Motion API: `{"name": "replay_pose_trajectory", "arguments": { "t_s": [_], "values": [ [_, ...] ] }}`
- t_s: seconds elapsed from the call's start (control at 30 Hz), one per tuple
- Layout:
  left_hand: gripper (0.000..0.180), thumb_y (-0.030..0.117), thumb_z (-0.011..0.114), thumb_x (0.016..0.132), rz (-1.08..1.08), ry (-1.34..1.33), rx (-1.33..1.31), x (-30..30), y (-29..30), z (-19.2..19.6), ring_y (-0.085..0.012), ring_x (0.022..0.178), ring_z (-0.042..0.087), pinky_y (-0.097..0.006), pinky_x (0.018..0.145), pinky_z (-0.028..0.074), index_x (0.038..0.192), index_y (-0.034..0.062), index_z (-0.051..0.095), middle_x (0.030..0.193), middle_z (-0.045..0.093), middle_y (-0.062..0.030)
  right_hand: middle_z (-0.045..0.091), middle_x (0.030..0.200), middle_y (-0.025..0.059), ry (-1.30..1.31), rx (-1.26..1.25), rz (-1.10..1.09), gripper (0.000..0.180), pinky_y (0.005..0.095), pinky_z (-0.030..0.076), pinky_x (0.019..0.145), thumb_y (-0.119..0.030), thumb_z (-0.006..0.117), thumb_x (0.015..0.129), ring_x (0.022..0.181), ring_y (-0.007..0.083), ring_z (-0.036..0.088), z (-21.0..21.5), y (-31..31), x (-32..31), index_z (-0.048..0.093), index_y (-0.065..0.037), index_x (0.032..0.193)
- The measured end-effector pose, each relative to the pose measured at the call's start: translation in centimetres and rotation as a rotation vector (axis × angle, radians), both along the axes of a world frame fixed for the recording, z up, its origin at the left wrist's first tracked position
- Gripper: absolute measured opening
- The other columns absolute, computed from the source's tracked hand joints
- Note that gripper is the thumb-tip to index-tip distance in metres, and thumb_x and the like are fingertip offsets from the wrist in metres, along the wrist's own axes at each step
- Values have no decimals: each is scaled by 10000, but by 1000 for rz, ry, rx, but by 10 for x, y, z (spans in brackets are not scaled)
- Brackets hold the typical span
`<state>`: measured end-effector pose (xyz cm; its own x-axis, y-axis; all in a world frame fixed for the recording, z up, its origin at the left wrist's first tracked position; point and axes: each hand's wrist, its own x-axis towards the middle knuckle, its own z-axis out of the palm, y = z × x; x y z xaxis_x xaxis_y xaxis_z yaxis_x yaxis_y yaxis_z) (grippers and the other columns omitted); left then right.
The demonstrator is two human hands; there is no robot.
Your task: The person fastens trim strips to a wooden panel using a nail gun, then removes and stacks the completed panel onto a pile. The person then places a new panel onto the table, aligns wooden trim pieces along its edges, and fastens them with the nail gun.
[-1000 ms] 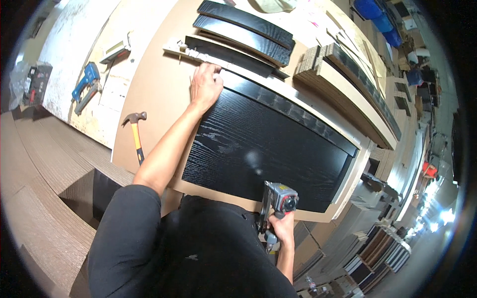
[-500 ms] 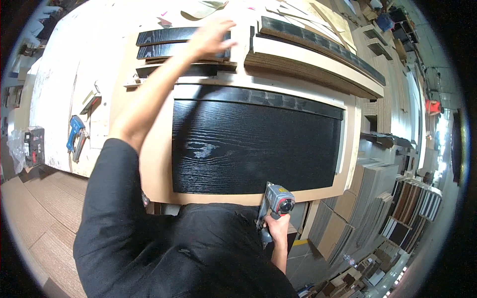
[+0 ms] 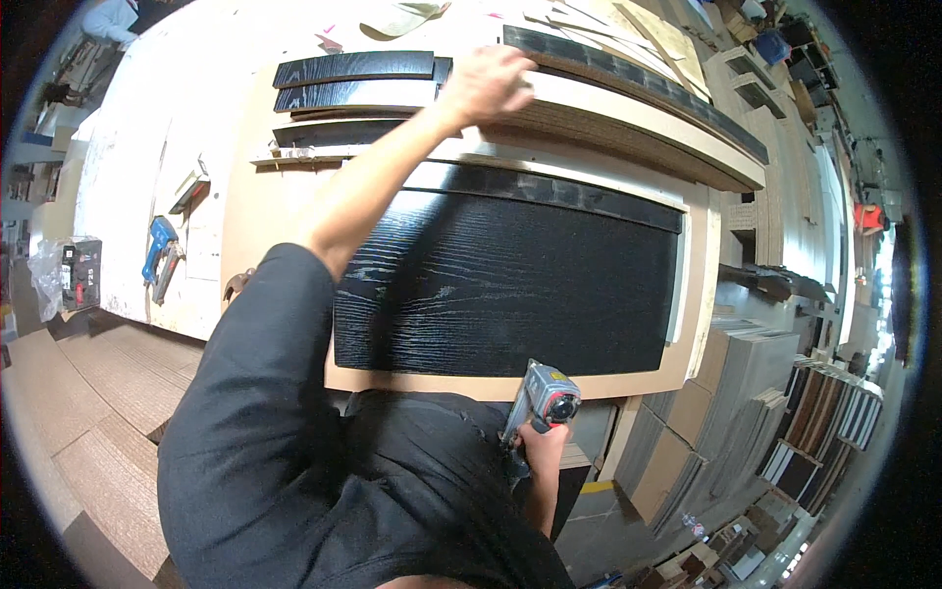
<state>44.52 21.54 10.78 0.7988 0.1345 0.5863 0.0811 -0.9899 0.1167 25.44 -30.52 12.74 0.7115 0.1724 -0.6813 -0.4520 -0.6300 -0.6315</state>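
Right hand point(image 3: 543, 447) wrapped round nail gun point(image 3: 551, 391), near edge of counter point(image 3: 123, 216). Left hand point(image 3: 491, 83) half-curled at left end of board stack point(image 3: 638, 120), hold unclear. Black woodgrain panel point(image 3: 549, 280) between.

We've got the black panel point(image 3: 530, 290) lying flat, wood grain glinting at nine o'clock; at its six o'clock edge we see the grey nail gun point(image 3: 546, 385), tilted, red-ringed; toward one o'clock, our long boards point(image 3: 643, 120) lie stacked, dark over pale.
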Motion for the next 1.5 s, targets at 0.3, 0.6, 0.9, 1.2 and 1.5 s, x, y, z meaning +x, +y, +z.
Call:
{"name": "replay_pose_trajectory", "arguments": {
  "t_s": [0.3, 0.6, 0.9, 1.2, 1.5],
  "values": [
    [612, 153, 699, 869, 390, 596, -33, -156, 167, -20, -338, 1309, 507, -499, 1093, 384, 1441, 126, 481, 1415, 529, -183, 631, 663, 38, -1, 73, -27, 53, 298, 464, 521, 4, 659, 739, 536, 123, 590, 6, -6, 1, 621, 10, 702],
    [629, 331, 746, 837, 529, 93, -285, -260, 58, -3, -360, 1059, 560, -471, 929, 474, 1406, 134, 562, 1126, 585, -187, 616, 603, 59, -86, -35, 104, 15, 297, 456, 484, 24, 615, 733, 486, 147, 581, 11, 22, 3, 623, 23, 721],
    [660, 271, 804, 757, 932, 132, -847, -323, -102, -79, -352, 1056, 530, -450, 946, 466, 1342, 57, 584, 1072, 545, -183, 622, 645, 38, -70, -91, 336, 70, 307, 472, 533, -26, 663, 726, 546, 133, 589, 31, 60, 18, 626, 11, 773],
    [800, 382, 795, 764, 1000, 126, -790, -299, -95, -83, -356, 1266, 456, -481, 1042, 405, 1385, -10, 480, 1310, 504, -210, 647, 651, 53, -145, -185, 480, 89, 315, 486, 553, -46, 674, 725, 555, 148, 612, 47, 85, 16, 641, 22, 772],
    [674, 294, 804, 779, 965, 58, -807, -279, -87, -96, -343, 1146, 540, -440, 995, 453, 1301, -29, 526, 1207, 559, -183, 618, 710, 29, -32, -243, 523, 119, 314, 486, 561, -24, 653, 715, 584, 140, 590, 30, 86, 32, 621, -14, 828]
  ]
}}
